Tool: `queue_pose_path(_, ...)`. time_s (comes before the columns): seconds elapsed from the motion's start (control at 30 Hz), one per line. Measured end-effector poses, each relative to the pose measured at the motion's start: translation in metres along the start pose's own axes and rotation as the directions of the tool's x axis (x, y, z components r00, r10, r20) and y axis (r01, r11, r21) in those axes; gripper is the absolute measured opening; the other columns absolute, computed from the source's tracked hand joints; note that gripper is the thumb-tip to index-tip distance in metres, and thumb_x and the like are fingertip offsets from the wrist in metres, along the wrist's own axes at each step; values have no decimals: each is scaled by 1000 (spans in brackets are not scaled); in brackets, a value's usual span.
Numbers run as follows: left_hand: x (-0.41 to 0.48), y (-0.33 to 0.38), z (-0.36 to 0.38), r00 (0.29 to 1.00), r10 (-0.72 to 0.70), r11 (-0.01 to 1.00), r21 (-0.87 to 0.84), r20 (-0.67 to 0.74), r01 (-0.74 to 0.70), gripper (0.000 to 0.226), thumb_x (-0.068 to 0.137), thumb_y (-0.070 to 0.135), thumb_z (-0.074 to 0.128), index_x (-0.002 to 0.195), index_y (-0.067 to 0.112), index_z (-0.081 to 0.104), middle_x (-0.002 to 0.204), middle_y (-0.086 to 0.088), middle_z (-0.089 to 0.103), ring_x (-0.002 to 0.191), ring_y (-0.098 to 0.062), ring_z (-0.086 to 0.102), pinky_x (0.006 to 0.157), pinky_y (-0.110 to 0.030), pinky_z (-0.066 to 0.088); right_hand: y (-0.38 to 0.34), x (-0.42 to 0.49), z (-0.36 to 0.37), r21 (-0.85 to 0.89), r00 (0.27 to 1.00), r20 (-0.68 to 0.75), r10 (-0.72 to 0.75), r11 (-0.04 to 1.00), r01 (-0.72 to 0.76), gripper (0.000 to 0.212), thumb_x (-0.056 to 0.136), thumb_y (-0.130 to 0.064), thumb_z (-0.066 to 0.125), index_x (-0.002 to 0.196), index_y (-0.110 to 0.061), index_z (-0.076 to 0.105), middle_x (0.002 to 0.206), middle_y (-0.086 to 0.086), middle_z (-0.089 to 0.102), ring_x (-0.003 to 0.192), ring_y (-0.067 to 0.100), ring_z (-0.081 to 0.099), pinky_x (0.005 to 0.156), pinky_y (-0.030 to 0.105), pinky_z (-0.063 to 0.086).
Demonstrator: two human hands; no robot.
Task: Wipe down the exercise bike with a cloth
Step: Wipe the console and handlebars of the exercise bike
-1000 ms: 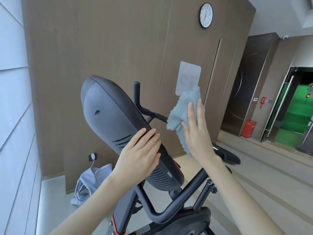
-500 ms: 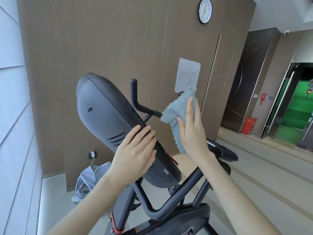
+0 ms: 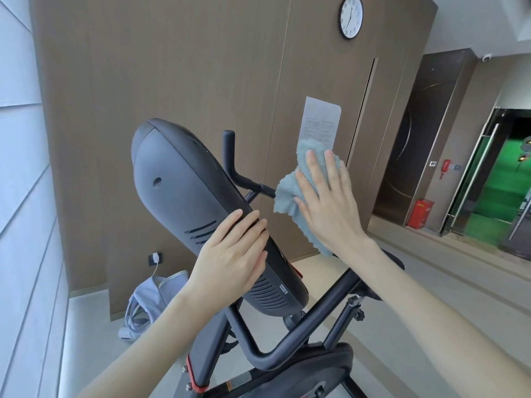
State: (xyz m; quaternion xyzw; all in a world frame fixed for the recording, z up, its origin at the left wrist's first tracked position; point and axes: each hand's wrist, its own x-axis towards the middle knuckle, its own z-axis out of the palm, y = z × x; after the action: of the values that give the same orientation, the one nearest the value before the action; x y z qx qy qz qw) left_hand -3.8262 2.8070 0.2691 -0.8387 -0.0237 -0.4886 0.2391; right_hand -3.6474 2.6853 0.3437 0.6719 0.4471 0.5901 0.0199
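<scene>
The black exercise bike [image 3: 275, 349] fills the lower middle, its large dark console [image 3: 184, 196] tilted up to the left. My left hand [image 3: 232, 259] rests flat on the console's back edge, fingers straight. My right hand [image 3: 327, 202] presses a light blue cloth [image 3: 287, 196] with spread, straight fingers at the right handlebar, which the cloth and hand hide. The left handlebar post [image 3: 230, 150] stands free behind the console.
A brown panelled wall [image 3: 201, 67] with a paper notice [image 3: 321, 119] and a clock [image 3: 351, 16] stands behind. A grey bag [image 3: 146, 305] lies on the floor at the left. A red box [image 3: 420, 209] and glass doors [image 3: 488, 179] are at the right.
My right hand with the cloth has slid a little to the right and spread flatter. The left hand stays on the console. The view has shifted slightly.
</scene>
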Motion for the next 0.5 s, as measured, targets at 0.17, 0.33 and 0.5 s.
queue_pose_path(0.17,0,2,1,1000,-23,1000,-14,-6,23,31,94,22,46,106,5,69,121,-9,65,124,-28,52,113,-44,27,12,-7,-2,-115,974,25,-223,968,224,42,99,-36,37,113,-7,64,141,12,48,135,38,34,112,54,15)
queue_pose_path(0.33,0,4,2,999,-37,999,-19,-30,37,31,94,21,46,105,5,70,119,-9,66,123,-28,53,113,-44,27,14,-32,8,-135,903,11,-430,894,427,42,99,-36,38,101,-8,70,123,9,62,132,33,40,111,54,22)
queue_pose_path(0.5,1,5,1,999,-29,999,-13,-28,29,30,93,21,47,106,5,70,119,-9,66,123,-29,53,112,-45,28,23,-41,12,-184,782,-64,-620,778,601,37,99,-31,42,99,-9,71,115,6,67,123,26,52,109,47,31)
